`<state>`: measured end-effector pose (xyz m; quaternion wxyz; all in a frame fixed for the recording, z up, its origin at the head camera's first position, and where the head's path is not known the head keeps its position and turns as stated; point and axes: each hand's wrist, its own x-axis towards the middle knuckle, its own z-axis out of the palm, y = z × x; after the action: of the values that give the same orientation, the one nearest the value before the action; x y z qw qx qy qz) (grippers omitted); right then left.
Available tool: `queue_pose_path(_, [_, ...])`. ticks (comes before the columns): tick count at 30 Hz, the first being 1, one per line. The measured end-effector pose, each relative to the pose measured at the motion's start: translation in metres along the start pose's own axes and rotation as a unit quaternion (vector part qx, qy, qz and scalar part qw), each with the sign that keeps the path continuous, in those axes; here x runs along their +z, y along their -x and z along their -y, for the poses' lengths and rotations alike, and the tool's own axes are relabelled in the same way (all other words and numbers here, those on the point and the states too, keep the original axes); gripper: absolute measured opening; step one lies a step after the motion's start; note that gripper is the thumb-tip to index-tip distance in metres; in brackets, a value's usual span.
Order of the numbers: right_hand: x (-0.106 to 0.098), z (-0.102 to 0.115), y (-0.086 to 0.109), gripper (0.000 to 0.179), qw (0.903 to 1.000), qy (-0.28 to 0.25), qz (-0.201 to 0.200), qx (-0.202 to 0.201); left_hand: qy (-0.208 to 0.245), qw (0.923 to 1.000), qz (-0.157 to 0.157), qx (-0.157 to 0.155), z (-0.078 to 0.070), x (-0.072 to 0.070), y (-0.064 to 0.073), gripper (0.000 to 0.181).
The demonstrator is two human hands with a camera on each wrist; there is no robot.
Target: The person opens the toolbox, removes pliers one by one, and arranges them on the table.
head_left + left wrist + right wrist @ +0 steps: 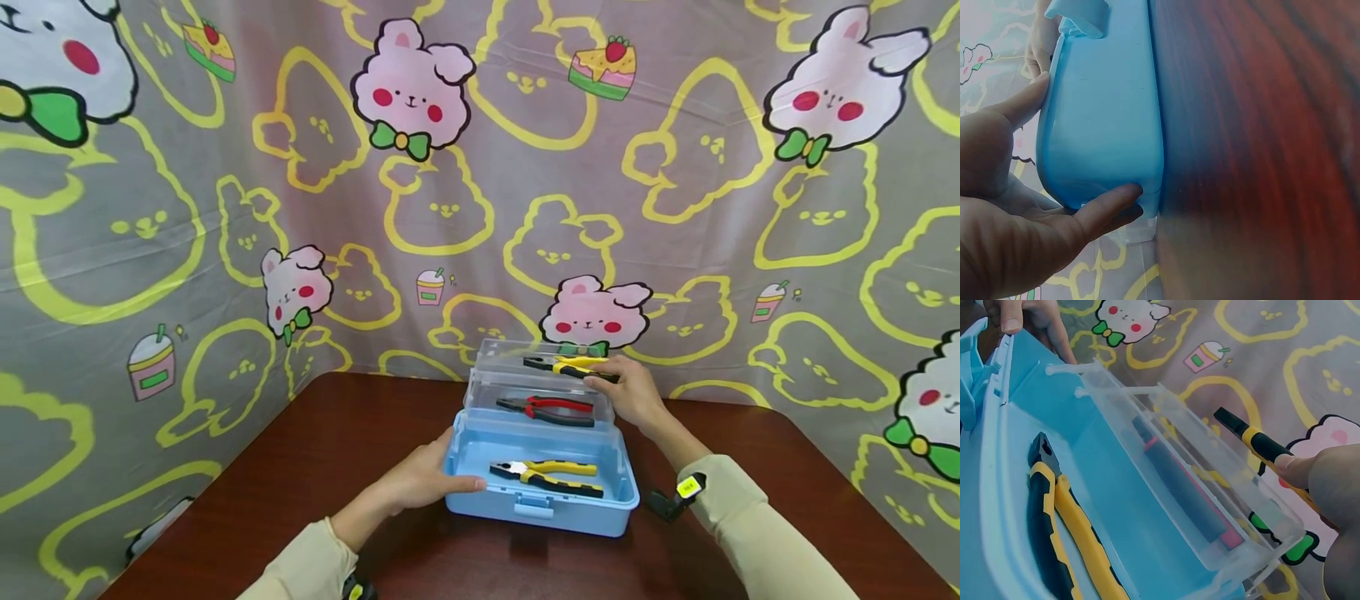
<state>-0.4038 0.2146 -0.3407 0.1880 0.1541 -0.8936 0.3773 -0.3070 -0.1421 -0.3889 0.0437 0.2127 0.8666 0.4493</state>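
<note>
My left hand point(420, 482) grips the left end of a light blue toolbox point(487, 508), thumb on the front rim and fingers against the end wall point(1100, 150). In my right hand point(633, 392) is a pair of yellow-and-black pliers point(1263, 445), held by the handles over the upper clear tray point(491, 352). Red-and-black pliers point(558, 402) lie in the lower clear tray point(480, 397). Another pair of yellow-and-black pliers point(551, 467) lies on the toolbox floor. Both trays are raised behind the open base.
The toolbox stands on a dark reddish-brown table point(360, 417). A cartoon-patterned curtain point(480, 183) rises behind and along the sides. A latch point(534, 505) sticks out from the box's front. Each wrist carries a small dark strapped device point(678, 496).
</note>
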Motion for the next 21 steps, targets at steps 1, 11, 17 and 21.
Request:
queue_pose_path(1, [-0.001,0.000,0.001,0.032,1.0000,0.004,-0.002,-0.001,0.000,1.0000,-0.001,0.000,0.001,0.000,0.000,0.111])
queue_pose_path(11, [-0.012,-0.008,0.017,0.034,0.9994,0.017,-0.027,-0.008,0.005,1.0000,-0.001,-0.002,0.001,-0.001,-0.001,0.111])
queue_pose_path(17, [-0.018,-0.017,0.024,0.034,0.9984,0.014,-0.053,-0.017,0.009,1.0000,-0.001,0.000,0.001,-0.002,0.000,0.111])
queue_pose_path(21, [-0.024,-0.024,0.030,0.034,0.9970,0.017,-0.074,-0.013,0.011,0.9999,-0.002,0.007,0.001,-0.001,0.001,0.111])
